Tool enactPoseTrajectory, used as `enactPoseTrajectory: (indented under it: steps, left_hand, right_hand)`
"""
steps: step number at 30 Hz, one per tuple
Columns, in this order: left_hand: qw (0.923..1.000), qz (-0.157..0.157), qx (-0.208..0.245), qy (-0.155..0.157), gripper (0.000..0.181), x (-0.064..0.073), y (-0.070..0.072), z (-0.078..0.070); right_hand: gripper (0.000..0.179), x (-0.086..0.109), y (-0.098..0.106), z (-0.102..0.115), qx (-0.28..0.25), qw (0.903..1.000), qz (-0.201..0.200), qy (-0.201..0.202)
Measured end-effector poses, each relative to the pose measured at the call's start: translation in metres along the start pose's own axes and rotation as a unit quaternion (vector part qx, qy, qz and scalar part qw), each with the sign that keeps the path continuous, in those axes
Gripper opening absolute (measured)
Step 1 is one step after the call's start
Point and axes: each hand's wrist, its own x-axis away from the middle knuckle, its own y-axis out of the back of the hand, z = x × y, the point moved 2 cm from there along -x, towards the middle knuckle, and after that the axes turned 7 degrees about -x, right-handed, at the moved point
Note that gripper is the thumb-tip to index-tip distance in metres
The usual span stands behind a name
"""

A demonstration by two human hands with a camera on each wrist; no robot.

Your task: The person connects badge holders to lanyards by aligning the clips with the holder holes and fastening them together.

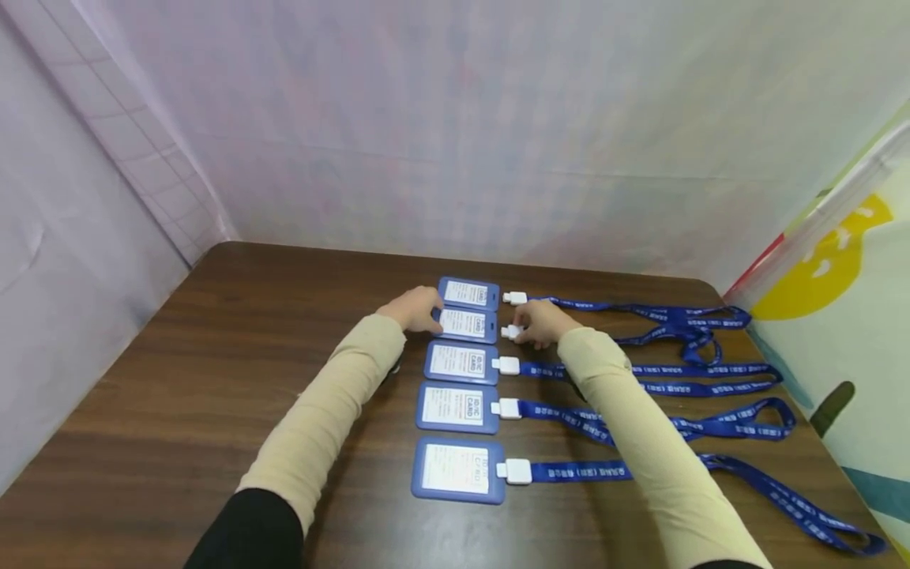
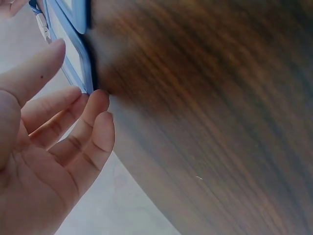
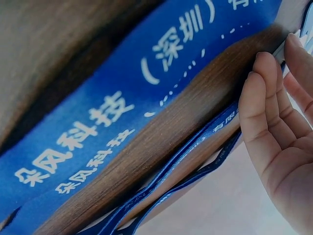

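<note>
In the head view, my left hand [image 1: 415, 308] is at the left end of the second blue ID card holder [image 1: 465, 325] from the back. Its thumb and fingers hold that holder's edges, with fingertips at the corner in the left wrist view. My right hand [image 1: 543, 322] pinches the white plastic clip [image 1: 512, 332] of a blue lanyard [image 1: 640, 340]. That clip lies just right of the holder, with a small gap between them. The right wrist view shows the thumb and fingers together at the clip, which they mostly hide.
Behind lies another card holder [image 1: 469, 293], apart from its lanyard clip [image 1: 515, 298]. Nearer me, three holders, including the front one [image 1: 458, 470], join white clips on blue lanyards [image 1: 583, 472] stretching right. A pale curtain [image 1: 455, 158] hangs behind the brown table [image 1: 178, 395].
</note>
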Motion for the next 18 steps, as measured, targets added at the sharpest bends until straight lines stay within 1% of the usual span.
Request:
enactPoseTrajectory:
  steps: [7, 12, 14, 18]
  left_hand:
    - [0.9999, -0.006, -0.008, 0.013, 0.044, -0.0028, -0.0062, 0.0015]
    - [0.9997, -0.011, -0.013, 0.016, 0.044, -0.0056, -0.0065, 0.0009]
    - [0.9997, -0.012, -0.015, 0.016, 0.044, -0.0070, -0.0062, 0.0002]
    - [0.9996, -0.015, -0.016, 0.018, 0.046, -0.0093, -0.0048, -0.0010]
  right_hand:
    - [0.021, -0.0044, -0.0028, -0.0070, 0.005, 0.9999, -0.003, 0.012]
    - [0.021, -0.0036, -0.0021, -0.0059, 0.010, 0.9999, 0.000, 0.011]
    - [0.021, -0.0030, -0.0015, -0.0052, 0.022, 0.9997, -0.001, 0.014]
    - [0.020, -0.0020, 0.0004, -0.0043, 0.050, 0.9981, -0.010, 0.033]
